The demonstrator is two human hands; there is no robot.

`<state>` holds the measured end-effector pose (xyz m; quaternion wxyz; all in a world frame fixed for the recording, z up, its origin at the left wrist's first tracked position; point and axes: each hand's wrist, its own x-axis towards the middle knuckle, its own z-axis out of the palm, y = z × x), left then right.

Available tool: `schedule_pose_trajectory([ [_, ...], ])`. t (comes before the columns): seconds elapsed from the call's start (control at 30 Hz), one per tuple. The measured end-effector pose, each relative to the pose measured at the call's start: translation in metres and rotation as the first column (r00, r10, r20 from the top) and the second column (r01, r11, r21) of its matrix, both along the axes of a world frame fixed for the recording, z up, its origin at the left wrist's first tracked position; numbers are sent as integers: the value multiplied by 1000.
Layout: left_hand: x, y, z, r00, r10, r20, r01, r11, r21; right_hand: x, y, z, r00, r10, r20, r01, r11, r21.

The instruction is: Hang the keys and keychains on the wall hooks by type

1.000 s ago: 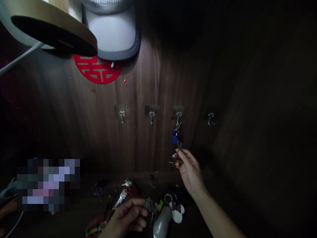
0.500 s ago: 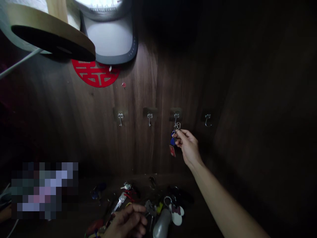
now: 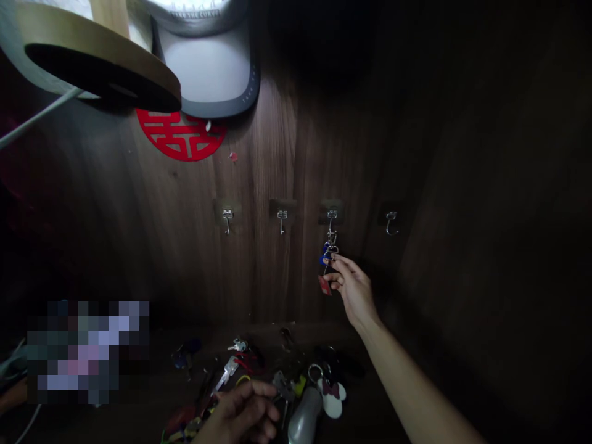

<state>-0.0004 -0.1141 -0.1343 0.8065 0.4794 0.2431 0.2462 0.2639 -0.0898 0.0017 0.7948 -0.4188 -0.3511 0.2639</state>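
Observation:
A keychain point(image 3: 332, 240) with a metal clasp, a blue fob and a small red tag hangs from the third wall hook point(image 3: 332, 216). My right hand point(image 3: 352, 287) pinches the keychain just below its clasp, thumb and fingers around the blue fob. Low in the view, my left hand point(image 3: 243, 413) hovers palm inward, its fingers loosely curled and apart, with nothing visible in them. Close to its fingertips lie grey keys point(image 3: 283, 387) and a silver oval object point(image 3: 305, 416). A white mouse-head charm point(image 3: 332, 399) sits further right.
Three other metal hooks line the dark wood panel, the leftmost hook point(image 3: 227, 221) among them. A grey cap point(image 3: 208, 68), a round lamp-like piece point(image 3: 102, 68) and a red paper cutout point(image 3: 185, 135) are above. More keys point(image 3: 226, 373) lie on the shelf; a pixelated patch covers the lower left.
My right hand has slid slightly down the keychain, so more of the clasp shows under the hook. My left hand has stayed nearly in place.

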Motion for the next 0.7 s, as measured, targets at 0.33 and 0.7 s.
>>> schedule_pose_trajectory([
  [0.33, -7, -13, 29, 992, 127, 16, -127, 992, 23, 2, -18, -48, 998, -15, -55, 9, 993, -118],
  [0.7, -18, 2, 35, 941, 336, -46, -332, 940, 76, -22, -34, -93, 996, 79, 38, -68, 969, -238],
])
